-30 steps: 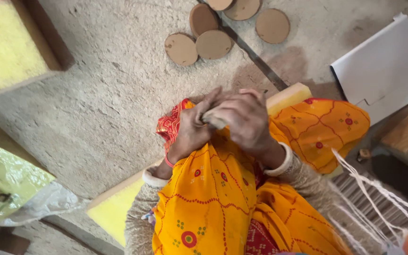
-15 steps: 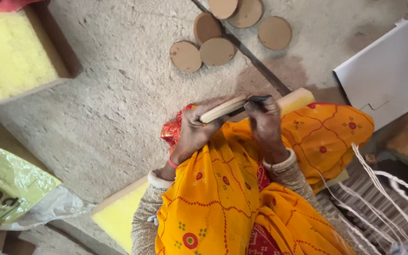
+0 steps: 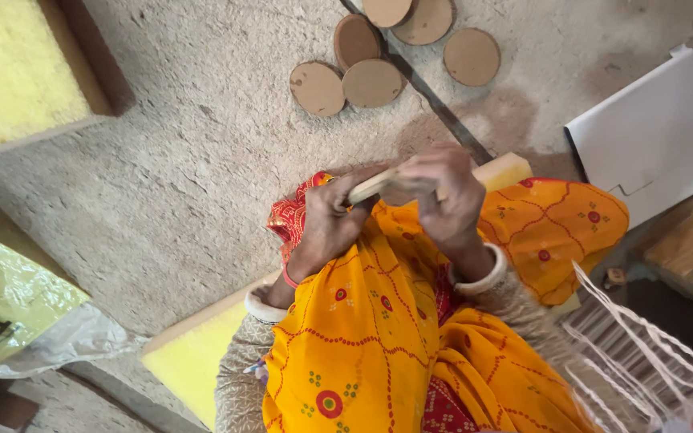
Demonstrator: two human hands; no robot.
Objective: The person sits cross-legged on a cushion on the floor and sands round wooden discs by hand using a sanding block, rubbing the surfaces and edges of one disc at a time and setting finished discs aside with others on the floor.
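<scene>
My left hand [image 3: 329, 220] and my right hand [image 3: 445, 196] are raised together over my lap, both closed on a thin pale wooden stick [image 3: 372, 187] held between them. The stick lies nearly level, its left end in my left fingers and its right end under my right fingers. Below the hands my lap is covered by an orange-yellow cloth with red dots [image 3: 378, 337]. White bangles sit on both wrists.
Several round brown discs [image 3: 372, 82] lie on the rough floor ahead. A yellow foam block [image 3: 10, 72] is at upper left, a yellow foam pad [image 3: 194, 353] under me, a white board [image 3: 643, 136] at right, white strings [image 3: 643, 345] lower right, a plastic bag [image 3: 10, 305] at left.
The view has shifted slightly. My right hand has slid further over the stick's right end, and the stick now lies flatter between both hands.
</scene>
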